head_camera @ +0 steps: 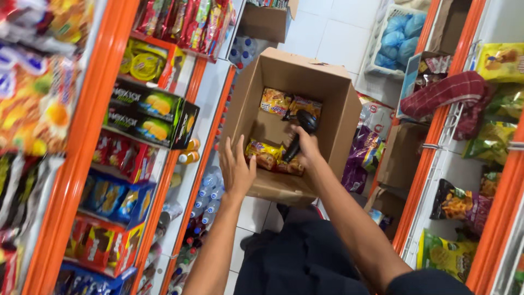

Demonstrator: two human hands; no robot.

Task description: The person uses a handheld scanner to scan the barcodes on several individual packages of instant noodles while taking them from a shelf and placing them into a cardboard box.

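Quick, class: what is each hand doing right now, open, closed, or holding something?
Left hand: open, fingers spread, at the cardboard box's near edge.
Right hand: closed around a black handheld scanner inside the box.

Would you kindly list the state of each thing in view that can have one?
Cardboard box: open, flaps up, partly filled.
Snack packets: sealed, lying inside the box.
Black handheld scanner: gripped, pointed into the box.
Right hand: closed around the scanner.
Left hand: open, fingers spread, at the box's near edge.
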